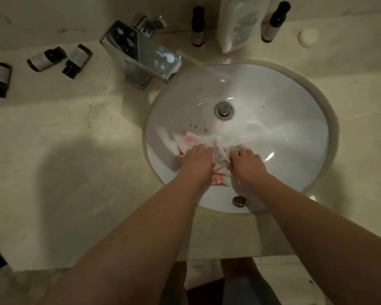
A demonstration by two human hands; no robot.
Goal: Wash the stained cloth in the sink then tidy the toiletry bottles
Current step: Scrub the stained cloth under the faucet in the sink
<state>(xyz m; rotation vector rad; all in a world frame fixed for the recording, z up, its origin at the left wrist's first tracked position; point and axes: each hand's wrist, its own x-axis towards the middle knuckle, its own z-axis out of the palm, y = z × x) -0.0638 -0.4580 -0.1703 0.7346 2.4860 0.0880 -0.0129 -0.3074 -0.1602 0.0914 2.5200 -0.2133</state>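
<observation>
White sink [295, 119] holds stained cloth [218, 148], bunched under curled fingers of both hands.

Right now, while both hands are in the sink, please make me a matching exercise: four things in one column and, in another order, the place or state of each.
Things:
1. white cloth with red stains
2. two small dark bottles with pale labels, lying close together
3. tall white plastic bottle
4. round metal drain plug

Places or states:
A. upright on the counter behind the basin
B. in the middle of the white basin
C. on their sides, left of the chrome tap
D. held by the left hand and right hand

Pairs: 1-D, 2-C, 3-A, 4-B
</observation>
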